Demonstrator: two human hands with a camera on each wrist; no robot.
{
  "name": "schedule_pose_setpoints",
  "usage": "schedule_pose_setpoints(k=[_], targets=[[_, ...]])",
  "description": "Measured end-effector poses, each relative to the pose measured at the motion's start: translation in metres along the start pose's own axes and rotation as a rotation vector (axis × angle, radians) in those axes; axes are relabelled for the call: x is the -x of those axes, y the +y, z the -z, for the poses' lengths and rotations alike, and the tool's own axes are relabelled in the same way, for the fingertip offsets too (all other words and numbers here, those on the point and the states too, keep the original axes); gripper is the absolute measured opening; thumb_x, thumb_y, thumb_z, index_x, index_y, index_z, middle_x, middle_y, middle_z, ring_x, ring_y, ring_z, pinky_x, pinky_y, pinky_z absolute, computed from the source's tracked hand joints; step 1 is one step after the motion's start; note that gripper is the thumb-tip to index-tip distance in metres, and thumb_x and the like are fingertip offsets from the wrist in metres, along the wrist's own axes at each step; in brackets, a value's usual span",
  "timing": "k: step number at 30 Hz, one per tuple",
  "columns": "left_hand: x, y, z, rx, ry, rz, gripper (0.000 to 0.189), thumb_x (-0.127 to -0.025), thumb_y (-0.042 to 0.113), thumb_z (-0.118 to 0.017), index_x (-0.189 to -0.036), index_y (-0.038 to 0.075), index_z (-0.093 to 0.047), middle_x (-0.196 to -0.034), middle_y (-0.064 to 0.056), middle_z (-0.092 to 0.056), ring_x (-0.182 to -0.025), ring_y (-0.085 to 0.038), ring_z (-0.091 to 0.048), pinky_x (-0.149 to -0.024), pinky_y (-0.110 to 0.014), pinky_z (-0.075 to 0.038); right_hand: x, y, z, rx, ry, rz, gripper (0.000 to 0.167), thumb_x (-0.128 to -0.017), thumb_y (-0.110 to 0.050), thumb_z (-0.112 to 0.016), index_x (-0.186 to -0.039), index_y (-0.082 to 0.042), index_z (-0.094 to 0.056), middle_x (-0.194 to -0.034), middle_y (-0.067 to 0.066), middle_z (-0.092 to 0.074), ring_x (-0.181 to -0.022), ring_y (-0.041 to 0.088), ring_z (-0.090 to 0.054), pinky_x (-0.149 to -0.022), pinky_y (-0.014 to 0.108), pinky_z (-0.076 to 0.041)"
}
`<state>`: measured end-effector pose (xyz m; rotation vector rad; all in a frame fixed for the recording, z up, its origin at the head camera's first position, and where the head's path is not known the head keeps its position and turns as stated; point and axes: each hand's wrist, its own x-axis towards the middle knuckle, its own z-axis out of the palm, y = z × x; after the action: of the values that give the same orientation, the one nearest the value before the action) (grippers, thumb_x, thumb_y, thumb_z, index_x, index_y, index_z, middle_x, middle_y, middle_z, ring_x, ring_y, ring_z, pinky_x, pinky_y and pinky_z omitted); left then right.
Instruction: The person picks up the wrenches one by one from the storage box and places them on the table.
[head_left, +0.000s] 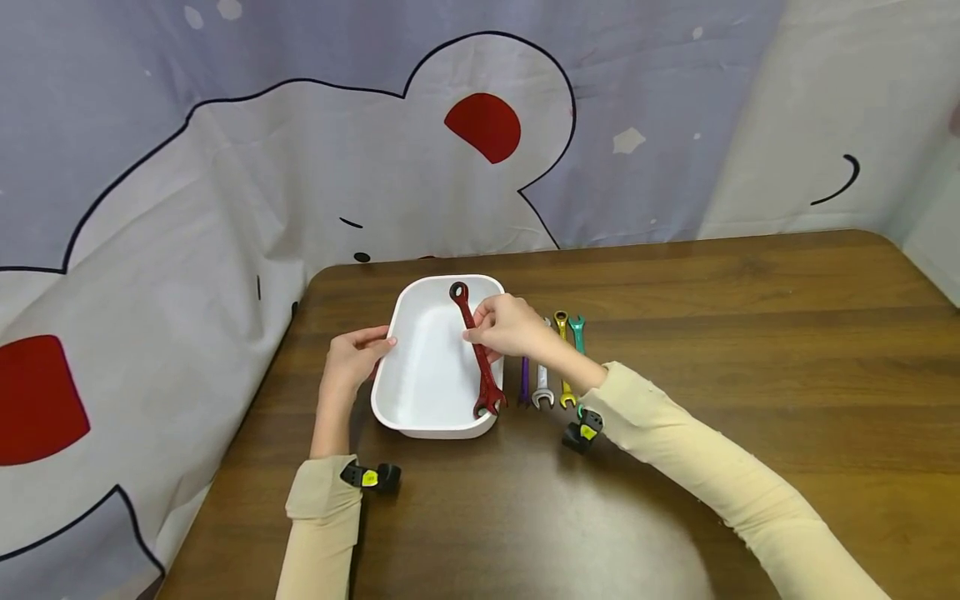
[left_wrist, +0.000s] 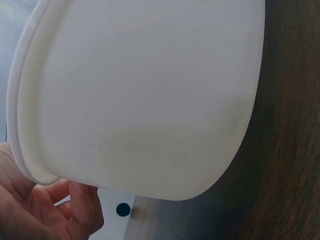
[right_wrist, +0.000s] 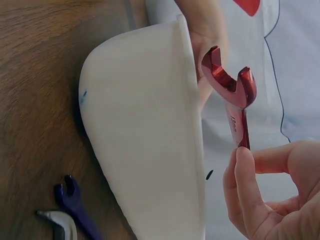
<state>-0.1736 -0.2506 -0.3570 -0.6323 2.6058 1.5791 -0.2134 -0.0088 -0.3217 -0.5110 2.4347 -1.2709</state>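
My right hand (head_left: 512, 325) pinches a red ratcheting combination wrench (head_left: 481, 354) by its shank between thumb and fingers. The wrench is held over the right side of a white plastic basin (head_left: 420, 427), its ring end away from me and its open end toward me. In the right wrist view, the open end of the red wrench (right_wrist: 235, 85) shows above the basin rim, with a 13mm marking below it. At the basin's left side my left hand (head_left: 352, 362) grips the rim, thumb over the edge and fingers curled underneath.
Right of the basin, a purple wrench (head_left: 525, 382), a silver wrench (head_left: 542, 387), a yellow wrench (head_left: 561, 319) and a green wrench (head_left: 577, 329) lie side by side on the wooden table (head_left: 750, 333), partly behind my right forearm. A printed curtain (head_left: 300, 183) hangs behind the table.
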Motion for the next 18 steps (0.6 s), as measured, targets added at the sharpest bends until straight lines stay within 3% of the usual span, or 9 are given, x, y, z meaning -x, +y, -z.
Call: schedule_pose_setpoints(k=[10, 18], targets=[[0.000, 0.001, 0.000, 0.000, -0.006, 0.011, 0.042, -0.092, 0.024, -0.066, -0.129, 0.007, -0.061, -0.124, -0.018, -0.063, -0.083, -0.009, -0.061, -0.063, -0.018, -0.049, 0.008, 0.006, 0.009, -0.018, -0.001, 0.001, 0.017, -0.088, -0.017, -0.068, -0.088, -0.003, -0.058, -0.059, -0.003, -0.056, -0.048, 0.011, -0.061, -0.065, 0.040, -0.058], [-0.001, -0.001, 0.000, 0.005, -0.007, 0.007, 0.042, -0.091, 0.025, -0.066, -0.129, 0.007, -0.061, -0.123, -0.017, -0.064, -0.083, -0.009, -0.061, -0.064, -0.018, -0.050, 0.014, 0.012, 0.016, -0.023, 0.012, 0.013, 0.018, -0.087, -0.019, -0.068, -0.090, -0.004, -0.058, -0.058, -0.003, -0.058, -0.062, 0.030, -0.069, -0.063, 0.039, -0.058]])
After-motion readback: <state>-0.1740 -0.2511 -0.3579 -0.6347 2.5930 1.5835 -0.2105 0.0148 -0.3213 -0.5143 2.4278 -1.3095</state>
